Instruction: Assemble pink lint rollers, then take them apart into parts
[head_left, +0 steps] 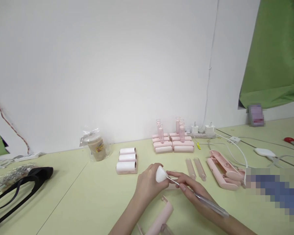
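My left hand (148,182) is closed around a white paper roll (161,175), held up over the table and tilted. In my right hand (194,192) is a thin metal tool with a clear handle (212,205); its shaft points left and its tip meets the roll's edge. Whether the tip is bladed or pointed is too small to tell. Below my hands lies a pink lint-roller casing (161,217) with a clear part beside it. Another pale pink piece (172,186) is partly hidden behind my hands.
Three white rolls (126,158) lie left of centre. Pink lint rollers (163,144) stand along the wall. Clear pink handles (191,168) and pink casings (222,174) lie right, near cables (231,150). A bagged tub (96,148) and black strap-like object (26,184) are left.
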`<state>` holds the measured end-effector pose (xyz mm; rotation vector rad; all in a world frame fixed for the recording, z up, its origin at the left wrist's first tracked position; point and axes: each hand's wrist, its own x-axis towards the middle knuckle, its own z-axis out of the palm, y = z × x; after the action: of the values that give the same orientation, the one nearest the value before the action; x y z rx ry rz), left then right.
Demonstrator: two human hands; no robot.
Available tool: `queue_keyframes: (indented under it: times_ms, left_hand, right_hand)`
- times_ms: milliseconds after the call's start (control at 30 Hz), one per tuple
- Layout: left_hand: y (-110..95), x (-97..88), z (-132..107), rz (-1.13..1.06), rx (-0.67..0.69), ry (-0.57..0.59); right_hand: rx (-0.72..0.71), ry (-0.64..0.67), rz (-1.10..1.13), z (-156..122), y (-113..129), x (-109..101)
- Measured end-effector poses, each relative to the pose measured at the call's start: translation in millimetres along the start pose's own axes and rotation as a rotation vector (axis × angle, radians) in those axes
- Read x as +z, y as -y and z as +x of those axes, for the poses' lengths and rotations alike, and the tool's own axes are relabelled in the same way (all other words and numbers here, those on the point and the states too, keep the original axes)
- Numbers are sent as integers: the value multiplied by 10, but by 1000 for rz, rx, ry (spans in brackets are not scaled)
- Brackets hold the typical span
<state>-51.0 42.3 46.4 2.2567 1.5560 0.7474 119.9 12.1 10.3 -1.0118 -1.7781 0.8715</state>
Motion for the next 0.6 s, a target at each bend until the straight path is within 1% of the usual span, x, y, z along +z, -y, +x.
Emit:
queue_keyframes:
  times_ms: [167,367,600]
  left_hand:
    - [-9,-4,-4,-27,6,2]
    - [-8,22,-9,-23,-2,13]
    - [-14,15,-9,-40,-5,18]
  right_hand:
    - [23,12,63,7,34,-20]
    - [-40,-7,17,16,52,-29]
    - [-51,6,32,20,36,-36]
